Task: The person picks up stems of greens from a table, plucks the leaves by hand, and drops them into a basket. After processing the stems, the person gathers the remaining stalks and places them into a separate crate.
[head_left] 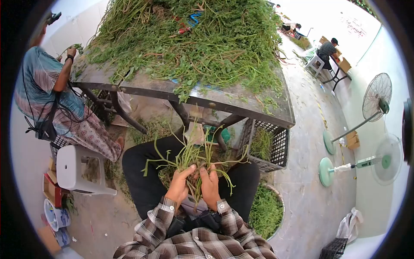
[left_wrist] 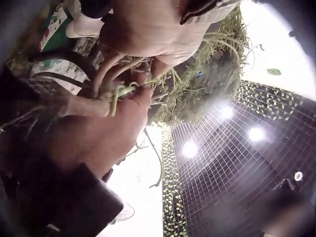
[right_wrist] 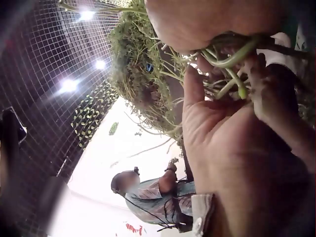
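Over my lap, in the head view, both hands hold a loose bunch of green plant stems (head_left: 196,157). My left hand (head_left: 177,186) grips it from the left, thumb on top. From the other side my right hand (head_left: 210,184) grips the same bunch, its thumb close to the left one. Long thin stems fan out above the hands, and paler ends hang below them. In the left wrist view, stems (left_wrist: 126,91) pass between the fingers of both hands. A thick bent green stem (right_wrist: 234,61) shows between the hands in the right wrist view; some fingertips are hidden.
A table (head_left: 151,88) ahead bears a large heap of greens (head_left: 194,47). Beneath its right end stands a black crate (head_left: 280,149); a round basket of greens (head_left: 265,211) sits by my right leg. A white stool (head_left: 82,168) and a seated person (head_left: 56,95) are left, fans (head_left: 377,97) right.
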Motion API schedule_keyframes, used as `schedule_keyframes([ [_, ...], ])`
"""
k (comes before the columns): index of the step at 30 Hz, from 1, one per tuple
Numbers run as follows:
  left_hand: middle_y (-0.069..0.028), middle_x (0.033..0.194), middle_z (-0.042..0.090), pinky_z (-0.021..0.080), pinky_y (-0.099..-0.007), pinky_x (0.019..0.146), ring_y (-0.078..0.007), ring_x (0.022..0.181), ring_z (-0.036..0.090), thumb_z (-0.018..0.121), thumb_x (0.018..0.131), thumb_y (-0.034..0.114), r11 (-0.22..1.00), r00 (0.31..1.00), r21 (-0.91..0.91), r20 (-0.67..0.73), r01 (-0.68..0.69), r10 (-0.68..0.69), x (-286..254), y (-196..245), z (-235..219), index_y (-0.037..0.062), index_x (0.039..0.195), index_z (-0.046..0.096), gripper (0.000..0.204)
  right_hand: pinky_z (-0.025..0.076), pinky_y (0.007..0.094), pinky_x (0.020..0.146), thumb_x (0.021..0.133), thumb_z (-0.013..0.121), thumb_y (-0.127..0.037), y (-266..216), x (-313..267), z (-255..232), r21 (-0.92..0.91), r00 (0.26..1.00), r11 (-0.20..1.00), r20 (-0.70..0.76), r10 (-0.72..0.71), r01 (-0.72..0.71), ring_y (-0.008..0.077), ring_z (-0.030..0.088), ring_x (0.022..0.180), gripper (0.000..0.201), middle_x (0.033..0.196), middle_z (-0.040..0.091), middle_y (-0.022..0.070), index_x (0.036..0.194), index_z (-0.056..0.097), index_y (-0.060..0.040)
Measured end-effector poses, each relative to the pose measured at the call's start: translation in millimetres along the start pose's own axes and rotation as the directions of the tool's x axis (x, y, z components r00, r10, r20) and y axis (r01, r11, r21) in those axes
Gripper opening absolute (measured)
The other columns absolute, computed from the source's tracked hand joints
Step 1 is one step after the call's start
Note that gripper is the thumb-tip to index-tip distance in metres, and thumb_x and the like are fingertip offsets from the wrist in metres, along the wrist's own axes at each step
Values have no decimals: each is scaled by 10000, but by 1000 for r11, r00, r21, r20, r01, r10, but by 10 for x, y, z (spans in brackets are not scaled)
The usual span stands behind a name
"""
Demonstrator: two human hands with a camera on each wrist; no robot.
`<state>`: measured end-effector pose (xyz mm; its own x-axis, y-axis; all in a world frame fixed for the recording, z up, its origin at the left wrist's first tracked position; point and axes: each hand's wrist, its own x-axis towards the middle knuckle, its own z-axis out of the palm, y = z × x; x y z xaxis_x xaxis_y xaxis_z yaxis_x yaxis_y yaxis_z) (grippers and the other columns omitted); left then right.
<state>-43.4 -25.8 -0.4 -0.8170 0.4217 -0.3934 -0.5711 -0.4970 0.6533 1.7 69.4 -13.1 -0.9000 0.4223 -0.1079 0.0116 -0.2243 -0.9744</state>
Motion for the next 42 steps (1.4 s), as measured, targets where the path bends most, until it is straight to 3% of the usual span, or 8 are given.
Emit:
schedule_keyframes([
  [5, 12, 770, 576, 397, -233, 559, -84, 660, 510, 589, 872, 191, 991, 998, 131, -64, 4, 4, 48, -34, -22, 39, 928, 604, 163, 410, 246, 690, 902, 528, -159, -168, -89, 146, 42, 999, 998, 26, -39, 38, 88, 496, 763, 187, 854, 556, 12, 1027, 493, -25],
  [6, 8, 721, 550, 385, -239, 540, -86, 619, 487, 587, 874, 204, 994, 994, 110, -110, -9, 21, 46, -38, 12, 43, 870, 589, 161, 419, 231, 684, 891, 547, -139, 64, -39, 69, -54, 999, 997, 29, -46, 48, 69, 503, 778, 210, 892, 564, 8, 1061, 497, -26],
  [10, 18, 618, 446, 344, -250, 491, -83, 530, 406, 542, 901, 281, 996, 992, 94, -128, 2, 11, 143, -153, -135, 59, 756, 537, 266, 395, 202, 617, 896, 536, -140, 77, -31, 35, 39, 998, 999, 68, 2, -5, 46, 481, 714, 179, 852, 544, -7, 1032, 494, -31],
  [16, 37, 578, 307, 282, -249, 455, -96, 491, 308, 424, 950, 353, 994, 979, -92, -200, -50, 31, 270, -56, -210, 144, 678, 397, 344, 344, 204, 509, 916, 507, -153, -19, -143, -143, 11, 999, 1000, -47, 18, -18, 49, 411, 558, 143, 639, 443, -32, 978, 483, -26],
  [21, 40, 567, 308, 285, -252, 446, -94, 477, 314, 429, 944, 368, 991, 977, -133, -213, -16, -13, 243, -74, -55, 132, 660, 390, 372, 370, 238, 518, 922, 502, -176, -250, -161, -374, 26, 972, 999, -233, -32, 39, 69, 419, 558, 158, 664, 454, -1, 982, 468, -34],
  [31, 35, 572, 263, 206, -252, 431, -98, 481, 253, 405, 945, 410, 984, 999, -176, -46, 18, -26, 104, 18, 376, 131, 634, 329, 425, 390, 262, 549, 947, 461, -174, -636, -105, -592, 225, 928, 920, -269, -258, 321, 72, 381, 498, 136, 684, 457, 13, 920, 464, -40],
  [41, 29, 573, 234, 190, -255, 435, -94, 490, 226, 373, 951, 427, 984, 994, -170, 106, 48, -30, -30, 101, 513, 126, 645, 321, 433, 383, 261, 565, 937, 472, -148, -722, -30, -710, 359, 922, 870, -312, -229, 338, 76, 373, 487, 103, 648, 438, 3, 905, 466, -51],
  [42, 23, 583, 247, 244, -254, 477, -104, 517, 262, 359, 952, 437, 983, 988, -167, 149, 70, -45, -38, 155, 511, 124, 646, 324, 439, 381, 258, 563, 939, 467, -146, -723, -8, -727, 371, 931, 875, -304, -201, 310, 77, 374, 488, 98, 637, 429, -2, 907, 463, -53],
])
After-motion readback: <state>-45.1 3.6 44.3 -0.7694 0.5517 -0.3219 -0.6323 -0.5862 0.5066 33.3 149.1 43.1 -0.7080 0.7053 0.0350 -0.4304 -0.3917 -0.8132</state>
